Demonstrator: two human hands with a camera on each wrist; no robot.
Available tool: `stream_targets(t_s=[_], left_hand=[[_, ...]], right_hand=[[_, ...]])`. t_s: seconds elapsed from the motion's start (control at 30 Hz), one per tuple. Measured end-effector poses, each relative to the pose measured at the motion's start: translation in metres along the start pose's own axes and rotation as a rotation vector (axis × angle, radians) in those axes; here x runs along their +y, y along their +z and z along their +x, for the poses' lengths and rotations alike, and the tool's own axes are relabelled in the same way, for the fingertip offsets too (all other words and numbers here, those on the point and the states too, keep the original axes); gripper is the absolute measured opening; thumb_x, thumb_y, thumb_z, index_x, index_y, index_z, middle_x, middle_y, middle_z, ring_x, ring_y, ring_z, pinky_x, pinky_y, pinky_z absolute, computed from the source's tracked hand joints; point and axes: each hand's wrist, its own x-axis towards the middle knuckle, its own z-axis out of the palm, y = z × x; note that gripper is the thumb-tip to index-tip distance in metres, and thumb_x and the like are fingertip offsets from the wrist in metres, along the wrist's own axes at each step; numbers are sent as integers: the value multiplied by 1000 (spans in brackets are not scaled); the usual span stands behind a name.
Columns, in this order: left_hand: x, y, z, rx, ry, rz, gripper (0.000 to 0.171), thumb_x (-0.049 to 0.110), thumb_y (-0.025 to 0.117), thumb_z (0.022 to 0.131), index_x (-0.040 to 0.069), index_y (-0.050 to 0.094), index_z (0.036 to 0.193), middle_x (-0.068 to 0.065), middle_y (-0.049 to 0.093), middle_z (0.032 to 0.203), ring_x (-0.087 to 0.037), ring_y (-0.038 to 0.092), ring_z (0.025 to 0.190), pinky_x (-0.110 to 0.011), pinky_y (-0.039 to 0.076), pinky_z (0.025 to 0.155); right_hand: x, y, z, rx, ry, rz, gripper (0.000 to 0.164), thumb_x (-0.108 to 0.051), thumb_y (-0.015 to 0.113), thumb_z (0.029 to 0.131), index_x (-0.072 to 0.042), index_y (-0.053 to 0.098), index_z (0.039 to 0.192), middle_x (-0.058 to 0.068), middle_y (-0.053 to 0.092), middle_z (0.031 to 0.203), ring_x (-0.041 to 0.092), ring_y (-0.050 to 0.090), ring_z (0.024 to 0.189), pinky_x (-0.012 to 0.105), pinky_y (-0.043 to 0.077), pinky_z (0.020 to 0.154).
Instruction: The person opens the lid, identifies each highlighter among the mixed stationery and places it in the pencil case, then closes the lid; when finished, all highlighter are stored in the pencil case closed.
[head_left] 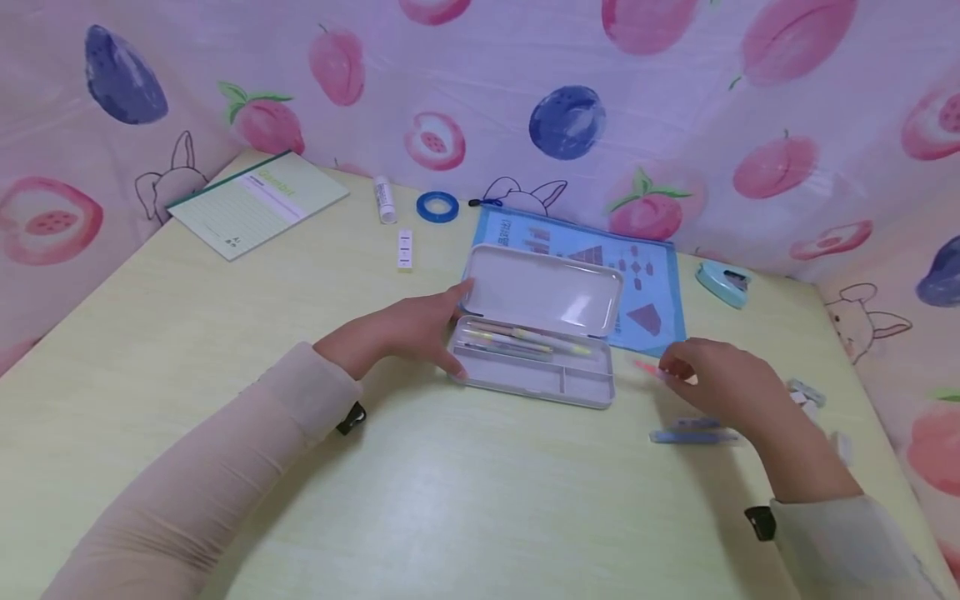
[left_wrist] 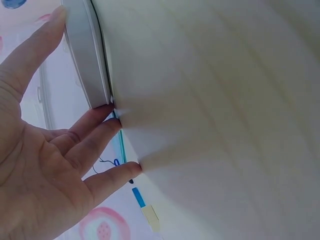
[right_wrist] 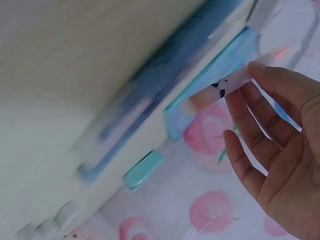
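Observation:
A pale pencil case (head_left: pixel 514 375) lies with its lid (head_left: pixel 543 287) raised, several pens (head_left: pixel 525 340) in its long back compartment. My left hand (head_left: pixel 408 329) rests at the case's left end, thumb at the front corner and fingers spread by the hinge. In the left wrist view its fairly straight fingers (left_wrist: pixel 102 145) touch the table beside the case. To the right of the case, my right hand (head_left: pixel 723 387) pinches a pink highlighter (right_wrist: pixel 225 85) with dark patches on its barrel. This highlighter is above the table, its pink end towards the case.
Blue pens (head_left: pixel 693 436) lie below my right hand, small white blocks (head_left: pixel 806 396) beyond it. Behind the case is a blue zip pouch (head_left: pixel 656 283); a mint tape dispenser (head_left: pixel 723 283) stands right. Further left are blue tape (head_left: pixel 437 207), a glue stick (head_left: pixel 385 200), an eraser-like block (head_left: pixel 405 250) and a notebook (head_left: pixel 258 204).

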Motion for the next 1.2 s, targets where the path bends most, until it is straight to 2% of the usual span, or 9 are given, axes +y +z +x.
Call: stream_targets(t_s=[0.27,0.5,0.8,1.2], left_hand=[[0,0,-1,-1,3,-5,123,44,80,60,17,-4,145,-3,40,138,-19,32,127,-40,28,104],[-1,1,0,1,4,-16,122,44,80,60,19,-4,145,-3,41,137,-18,35,125,-39,30,103],[-1,0,-1,5,13,-6,122,43,80,60,18,-3,145,-3,42,136,-18,35,126,-39,30,103],[-1,0,0,0,1,-9,122,44,80,60,18,-3,145,-3,43,135,-18,36,124,-39,31,102]], right_hand=[[-48,-15,26,92,-118,31,15,-22,65,82,-18,64,96,-5,62,86,17,59,84,36,48,67],[-76,-16,44,79,-116,40,15,-23,67,81,-20,64,95,-6,62,84,15,58,81,36,48,70],[-90,-3,55,11,-118,-29,16,-28,67,81,-22,66,96,-6,59,85,14,54,76,32,47,70],[-97,2,64,11,-121,-101,16,-30,69,79,-24,66,93,-5,60,83,13,55,75,28,48,63]])
